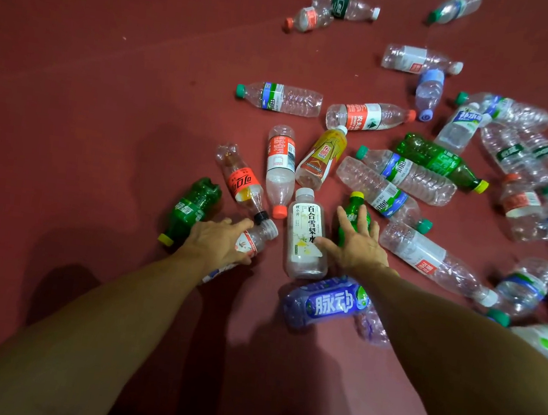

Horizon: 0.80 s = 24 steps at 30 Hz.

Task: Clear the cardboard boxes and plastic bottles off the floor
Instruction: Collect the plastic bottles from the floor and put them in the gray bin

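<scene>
Left hand (218,240) is gripping a near, clear red-labelled plastic bottle (256,238); right hand (359,243), fingers spread, is reaching over a green plastic bottle (355,202), likely to gather it.

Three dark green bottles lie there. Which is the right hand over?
The green bottle with its yellow cap pointing away, beside the white-labelled bottle; the spread right hand covers it. The other two lie far left and upper right.

Left hand (218,239) round clear bottle (257,239), right hand (359,243) over green bottle (354,206), red floor (106,100).
</scene>
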### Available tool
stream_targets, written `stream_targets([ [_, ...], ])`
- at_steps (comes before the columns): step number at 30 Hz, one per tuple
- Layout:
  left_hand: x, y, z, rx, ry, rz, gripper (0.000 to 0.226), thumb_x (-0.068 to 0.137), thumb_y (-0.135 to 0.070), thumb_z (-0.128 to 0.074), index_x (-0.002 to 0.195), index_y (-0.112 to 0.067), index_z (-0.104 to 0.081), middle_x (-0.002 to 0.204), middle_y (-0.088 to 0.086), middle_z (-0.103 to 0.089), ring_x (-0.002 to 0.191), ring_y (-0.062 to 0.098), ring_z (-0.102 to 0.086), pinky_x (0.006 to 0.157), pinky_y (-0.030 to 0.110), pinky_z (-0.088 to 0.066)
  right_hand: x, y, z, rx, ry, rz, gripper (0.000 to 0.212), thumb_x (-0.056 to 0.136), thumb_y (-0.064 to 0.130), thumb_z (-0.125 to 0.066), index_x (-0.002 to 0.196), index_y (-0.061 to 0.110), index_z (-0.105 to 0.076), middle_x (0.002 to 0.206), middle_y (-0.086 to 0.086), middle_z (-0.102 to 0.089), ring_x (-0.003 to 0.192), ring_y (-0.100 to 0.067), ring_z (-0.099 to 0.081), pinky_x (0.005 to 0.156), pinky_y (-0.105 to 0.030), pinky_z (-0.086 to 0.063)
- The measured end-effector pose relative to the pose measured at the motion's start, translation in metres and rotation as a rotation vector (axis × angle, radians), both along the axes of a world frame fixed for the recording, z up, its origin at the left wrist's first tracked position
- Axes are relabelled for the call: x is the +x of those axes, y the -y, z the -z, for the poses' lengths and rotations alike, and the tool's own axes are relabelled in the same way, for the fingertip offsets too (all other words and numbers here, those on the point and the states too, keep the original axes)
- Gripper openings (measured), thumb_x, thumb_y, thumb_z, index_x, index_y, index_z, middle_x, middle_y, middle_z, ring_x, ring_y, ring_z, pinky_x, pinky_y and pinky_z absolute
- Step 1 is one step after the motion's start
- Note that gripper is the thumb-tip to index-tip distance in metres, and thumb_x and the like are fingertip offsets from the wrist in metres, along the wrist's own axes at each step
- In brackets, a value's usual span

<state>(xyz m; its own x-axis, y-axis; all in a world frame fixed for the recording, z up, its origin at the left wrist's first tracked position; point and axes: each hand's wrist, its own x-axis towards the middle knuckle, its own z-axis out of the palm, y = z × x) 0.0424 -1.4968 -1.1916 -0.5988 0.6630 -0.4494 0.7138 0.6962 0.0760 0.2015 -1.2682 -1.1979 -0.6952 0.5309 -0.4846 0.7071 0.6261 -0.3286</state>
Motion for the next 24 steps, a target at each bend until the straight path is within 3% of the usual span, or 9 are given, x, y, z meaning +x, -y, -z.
stream_targets([
  [7,-0.001,-0.002,-0.003,-0.004,0.017,-0.008,0.08,0.079,-0.069,-0.066,0.145,-0.038,-0.032,0.13,0.004,-0.055,0.116,0.03,-0.06,0.088,0.037,-0.042,-0.003,-0.008,0.009,0.019,0.011,0.023,0.074,0.098,0.063,-0.041,0.159,0.039,-0.006,0.166,-0.003,0.02,0.152,-0.04,-0.002,0.119,-0.054,-0.022],
  [13,-0.002,-0.002,-0.004,-0.009,0.032,-0.011,0.08,0.079,-0.069,-0.066,0.145,-0.039,-0.032,0.128,0.002,-0.056,0.114,0.03,-0.06,0.085,0.037,-0.04,0.001,-0.012,0.012,0.025,0.015,0.047,0.072,0.101,0.037,-0.054,0.158,0.039,-0.011,0.165,0.003,0.024,0.144,-0.039,-0.033,0.113,-0.046,-0.035],
  [20,0.001,-0.001,-0.005,-0.006,0.017,-0.016,0.078,0.083,-0.066,-0.063,0.147,-0.037,-0.03,0.13,0.005,-0.058,0.117,0.03,-0.059,0.09,0.037,-0.043,-0.002,-0.024,-0.011,-0.028,-0.1,0.06,0.081,0.098,0.02,-0.059,0.159,0.038,-0.009,0.166,0.005,0.019,0.142,-0.035,-0.038,0.114,-0.046,-0.035],
  [24,0.007,-0.01,-0.051,0.059,0.07,-0.058,0.075,0.086,-0.064,-0.06,0.149,-0.037,-0.029,0.131,0.008,-0.059,0.117,0.032,-0.059,0.093,0.039,-0.045,-0.008,-0.028,-0.065,-0.012,-0.188,0.024,0.078,0.098,0.019,-0.058,0.16,0.03,-0.011,0.167,0.003,0.016,0.142,-0.035,-0.039,0.112,-0.045,-0.037],
])
